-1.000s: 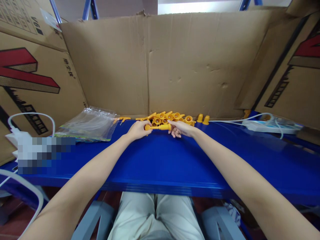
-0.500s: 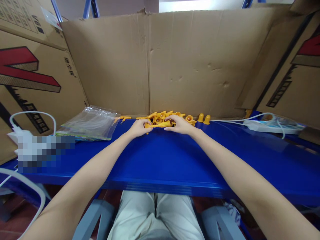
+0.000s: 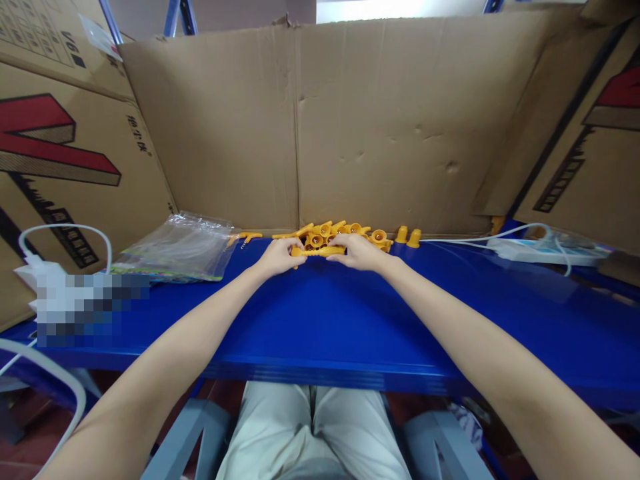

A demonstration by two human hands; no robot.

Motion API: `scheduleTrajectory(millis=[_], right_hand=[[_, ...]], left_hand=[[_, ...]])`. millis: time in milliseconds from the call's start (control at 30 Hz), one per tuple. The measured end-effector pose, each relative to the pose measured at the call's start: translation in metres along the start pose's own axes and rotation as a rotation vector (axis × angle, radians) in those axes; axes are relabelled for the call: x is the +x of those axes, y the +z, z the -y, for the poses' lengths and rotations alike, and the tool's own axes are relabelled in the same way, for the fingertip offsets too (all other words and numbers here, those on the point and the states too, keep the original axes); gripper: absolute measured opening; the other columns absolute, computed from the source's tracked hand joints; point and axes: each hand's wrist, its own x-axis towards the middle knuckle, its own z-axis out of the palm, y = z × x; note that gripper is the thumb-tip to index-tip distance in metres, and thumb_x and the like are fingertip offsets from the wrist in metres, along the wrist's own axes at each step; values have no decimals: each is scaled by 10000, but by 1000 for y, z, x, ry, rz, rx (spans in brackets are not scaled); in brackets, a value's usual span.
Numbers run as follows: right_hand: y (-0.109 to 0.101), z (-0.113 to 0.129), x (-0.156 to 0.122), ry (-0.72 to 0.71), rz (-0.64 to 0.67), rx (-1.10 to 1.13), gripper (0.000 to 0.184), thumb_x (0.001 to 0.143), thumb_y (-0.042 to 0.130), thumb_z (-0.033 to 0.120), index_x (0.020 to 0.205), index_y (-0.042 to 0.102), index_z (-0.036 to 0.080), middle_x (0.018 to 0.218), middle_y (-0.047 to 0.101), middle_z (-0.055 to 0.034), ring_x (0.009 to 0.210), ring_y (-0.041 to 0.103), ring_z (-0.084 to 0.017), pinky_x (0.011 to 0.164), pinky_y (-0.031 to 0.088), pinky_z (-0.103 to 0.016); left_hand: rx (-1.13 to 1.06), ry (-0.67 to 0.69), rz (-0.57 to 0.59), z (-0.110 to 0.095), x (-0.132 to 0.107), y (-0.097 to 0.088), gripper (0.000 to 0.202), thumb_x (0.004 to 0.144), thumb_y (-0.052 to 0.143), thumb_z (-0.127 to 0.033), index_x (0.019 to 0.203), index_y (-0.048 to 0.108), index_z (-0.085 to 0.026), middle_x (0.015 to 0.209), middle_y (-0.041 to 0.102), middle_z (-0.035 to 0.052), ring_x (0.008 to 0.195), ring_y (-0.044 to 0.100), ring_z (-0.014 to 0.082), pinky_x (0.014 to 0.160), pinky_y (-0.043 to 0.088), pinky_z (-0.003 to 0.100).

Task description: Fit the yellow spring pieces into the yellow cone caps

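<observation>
Between my two hands a yellow plastic piece [image 3: 314, 253] with a ridged, narrower middle lies level just above or on the blue table. My left hand [image 3: 280, 257] pinches its left end. My right hand [image 3: 361, 253] has its thumb and fingers closed round the right end, which is partly covered by them. Right behind is a pile of yellow cup-shaped parts [image 3: 326, 230], several with open ends facing me. Two yellow caps [image 3: 414, 238] stand upright to the right of the pile. A yellow branched piece [image 3: 249, 236] lies to the left.
Clear plastic bags [image 3: 187, 247] lie on the blue table [image 3: 320, 313] at left, near a white charger [image 3: 47, 280] with a cable. A white power strip [image 3: 540, 253] and cords are at right. A cardboard wall [image 3: 390, 127] stands along the back.
My right hand's fingers have closed further over the right end of the yellow piece, and its thumb has shifted slightly. My left hand keeps its hold almost in place.
</observation>
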Motion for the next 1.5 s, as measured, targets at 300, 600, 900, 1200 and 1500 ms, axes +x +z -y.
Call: scheduleTrajectory(millis=[300,600,900,1200,1500], right_hand=[[0,-1,-2,179,22,246,426,785,585,540,855,679,131,634,557,-9,543,418,-110,531,281,-256],[6,-7,-1,235,74,496,431,719,624,598,731,620,167,658,609,-32,619,542,-135,571,390,-254],[11,-10,-1,237,61,447,391,728,652,542,805,649,158,693,631,-35,625,546,-135,575,408,-254],[6,-6,-3,192,30,398,426,715,642,567,780,671,147,657,606,-20,556,463,-107,516,323,-247],[11,-1,-1,372,102,809,392,727,681,537,629,622,163,549,550,8,508,477,-90,507,405,-238]], left_hand=[[-85,6,22,3,3,4,198,679,636,-272,845,600,-170,565,579,-26,499,485,99,512,340,225],[-20,45,41,-4,2,-2,238,703,667,-357,839,584,-181,550,539,-46,504,465,99,535,312,226],[-5,57,49,5,4,2,262,693,687,-400,810,602,-181,536,504,-51,486,408,88,497,269,218],[-72,35,59,7,5,6,300,679,694,-433,793,593,-175,528,469,-53,482,384,86,488,260,225],[97,146,-17,-4,1,-1,300,681,713,-421,827,588,-190,544,507,-64,515,411,94,552,295,230]])
